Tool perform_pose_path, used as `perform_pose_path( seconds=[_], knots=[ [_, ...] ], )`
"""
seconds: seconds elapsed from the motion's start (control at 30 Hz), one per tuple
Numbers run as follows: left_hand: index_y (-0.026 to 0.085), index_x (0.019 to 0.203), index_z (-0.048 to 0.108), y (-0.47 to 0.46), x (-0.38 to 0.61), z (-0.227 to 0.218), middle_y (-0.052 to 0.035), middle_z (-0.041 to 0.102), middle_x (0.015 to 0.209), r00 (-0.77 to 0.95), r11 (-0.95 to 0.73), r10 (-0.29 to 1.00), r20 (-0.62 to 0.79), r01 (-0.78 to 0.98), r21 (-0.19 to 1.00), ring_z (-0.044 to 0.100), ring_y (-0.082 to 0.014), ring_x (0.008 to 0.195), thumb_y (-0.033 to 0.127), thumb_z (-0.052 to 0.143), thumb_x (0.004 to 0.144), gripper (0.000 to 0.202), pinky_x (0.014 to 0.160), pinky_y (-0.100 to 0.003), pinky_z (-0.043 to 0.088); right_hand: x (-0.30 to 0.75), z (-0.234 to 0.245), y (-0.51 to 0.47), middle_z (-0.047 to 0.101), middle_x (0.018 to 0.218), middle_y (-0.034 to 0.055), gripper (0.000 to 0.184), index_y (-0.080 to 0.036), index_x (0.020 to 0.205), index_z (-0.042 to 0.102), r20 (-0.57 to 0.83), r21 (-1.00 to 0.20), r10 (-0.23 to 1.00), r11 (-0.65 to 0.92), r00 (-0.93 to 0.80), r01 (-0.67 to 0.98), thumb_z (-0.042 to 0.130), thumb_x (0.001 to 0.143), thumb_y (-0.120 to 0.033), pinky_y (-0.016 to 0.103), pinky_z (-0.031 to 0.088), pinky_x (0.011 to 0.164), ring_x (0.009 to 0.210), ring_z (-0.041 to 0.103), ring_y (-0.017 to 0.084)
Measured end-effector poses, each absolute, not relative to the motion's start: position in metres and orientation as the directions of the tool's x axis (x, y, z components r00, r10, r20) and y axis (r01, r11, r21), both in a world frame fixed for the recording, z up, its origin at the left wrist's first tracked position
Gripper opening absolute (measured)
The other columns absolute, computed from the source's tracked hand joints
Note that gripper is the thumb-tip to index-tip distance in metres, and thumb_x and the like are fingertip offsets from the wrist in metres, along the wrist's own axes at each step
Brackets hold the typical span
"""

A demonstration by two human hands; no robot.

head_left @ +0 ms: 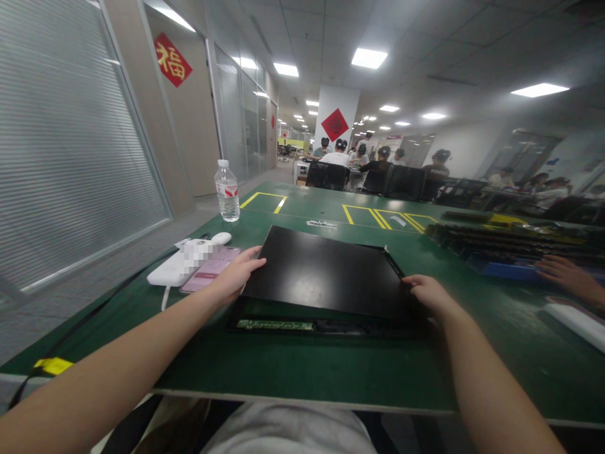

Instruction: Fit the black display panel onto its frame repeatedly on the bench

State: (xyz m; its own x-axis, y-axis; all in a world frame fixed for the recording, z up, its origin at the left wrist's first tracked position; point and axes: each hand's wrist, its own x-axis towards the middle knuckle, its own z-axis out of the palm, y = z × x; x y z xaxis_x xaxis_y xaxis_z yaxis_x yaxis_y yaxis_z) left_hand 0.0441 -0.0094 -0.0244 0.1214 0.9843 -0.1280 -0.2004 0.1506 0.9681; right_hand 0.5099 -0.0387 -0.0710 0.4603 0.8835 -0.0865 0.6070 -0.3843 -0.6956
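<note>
A black flat screen panel (321, 268) is tilted over a thin black frame (378, 328) on the green table. Along the frame's near side runs a narrow green circuit board (275, 325). My left hand (241, 272) is closed on the panel's left edge, thumb on top. At the opposite edge, my right hand (428, 295) pinches the panel's right side, close to the frame's corner; its lower fingers are partly hidden. The frame's far right corner shows from under the panel.
Left of the panel lie a pink-screened phone (212, 270), a white device (177, 268) with a cable, and a water bottle (227, 192). Stacked dark frames (510, 243) and a blue tray (496, 268) stand at right, near another person's hand (570, 277). Yellow tape marks the far tabletop.
</note>
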Motion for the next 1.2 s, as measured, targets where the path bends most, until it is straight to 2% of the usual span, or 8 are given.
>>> perform_pose_path(
  seconds=[0.23,0.33,0.43,0.5,0.67,0.8,1.1,1.2],
  knots=[
    [0.017,0.107,0.072,-0.002,0.037,-0.029,-0.0087,0.077,0.103,0.143,0.015,0.990,0.002,-0.120,0.993,0.071,-0.0276,0.098,0.020,0.078,0.062,0.045,0.088,-0.036,0.055,0.512,-0.074,-0.037,0.075,0.100,0.0101,0.050,-0.014,0.103,0.073,-0.117,-0.733,0.877,-0.393,0.466,0.555,0.048,0.062,0.000,0.028,0.052,0.079,0.088,0.070,0.021],
    [0.018,0.099,0.075,0.001,0.032,-0.029,-0.0083,0.077,0.105,0.140,-0.070,0.988,0.059,0.074,0.995,0.067,-0.0315,0.106,0.026,0.078,0.061,0.039,0.095,-0.041,0.051,0.512,-0.076,-0.037,0.075,0.100,0.0103,0.052,-0.015,0.103,0.073,-0.127,-0.760,0.877,-0.386,0.464,0.523,0.048,0.060,0.000,0.029,0.052,0.080,0.086,0.071,0.021],
    [0.021,0.090,0.077,0.002,0.030,-0.030,-0.0059,0.075,0.110,0.051,-0.145,0.989,0.136,0.307,0.941,0.060,-0.0342,0.117,0.028,0.077,0.061,0.030,0.104,-0.042,0.043,0.514,-0.077,-0.037,0.075,0.099,0.0106,0.052,-0.015,0.104,0.073,-0.129,-0.763,0.879,-0.383,0.459,0.521,0.048,0.059,-0.001,0.029,0.052,0.079,0.085,0.071,0.021],
    [0.023,0.086,0.076,0.002,0.029,-0.031,-0.0050,0.073,0.112,0.014,-0.161,0.985,0.169,0.395,0.904,0.056,-0.0348,0.121,0.027,0.077,0.061,0.026,0.108,-0.042,0.039,0.515,-0.079,-0.037,0.075,0.098,0.0108,0.052,-0.015,0.105,0.072,-0.133,-0.765,0.886,-0.377,0.444,0.523,0.049,0.060,-0.001,0.028,0.053,0.076,0.085,0.071,0.021],
    [0.023,0.079,0.074,0.004,0.028,-0.037,-0.0078,0.072,0.108,0.030,-0.166,0.984,0.174,0.484,0.859,0.057,-0.0361,0.119,0.025,0.076,0.061,0.018,0.109,-0.044,0.038,0.519,-0.081,-0.035,0.075,0.101,0.0115,0.055,-0.014,0.109,0.071,-0.128,-0.750,0.888,-0.378,0.442,0.543,0.049,0.060,0.000,0.027,0.053,0.072,0.084,0.071,0.021],
    [0.021,0.076,0.071,0.006,0.027,-0.041,-0.0115,0.069,0.114,0.036,-0.160,0.986,0.165,0.518,0.841,0.054,-0.0369,0.123,0.026,0.077,0.058,0.019,0.111,-0.044,0.036,0.516,-0.079,-0.036,0.075,0.103,0.0103,0.057,-0.014,0.111,0.071,-0.134,-0.730,0.892,-0.383,0.432,0.566,0.048,0.061,0.001,0.025,0.053,0.070,0.087,0.070,0.020],
    [0.019,0.078,0.070,0.011,0.022,-0.050,-0.0156,0.063,0.126,0.061,-0.173,0.984,0.168,0.559,0.811,0.051,-0.0393,0.128,0.032,0.077,0.056,0.027,0.113,-0.046,0.033,0.517,-0.082,-0.034,0.074,0.103,0.0108,0.056,-0.014,0.110,0.071,-0.131,-0.755,0.897,-0.366,0.422,0.544,0.048,0.062,0.002,0.026,0.053,0.072,0.087,0.070,0.020],
    [0.017,0.086,0.070,0.015,0.020,-0.053,-0.0168,0.060,0.130,0.099,-0.192,0.981,0.168,0.636,0.748,0.049,-0.0380,0.130,0.036,0.073,0.059,0.033,0.114,-0.045,0.032,0.518,-0.084,-0.033,0.075,0.099,0.0106,0.055,-0.014,0.110,0.071,-0.133,-0.757,0.895,-0.370,0.427,0.539,0.049,0.062,0.002,0.025,0.052,0.070,0.084,0.070,0.020]
  ],
)
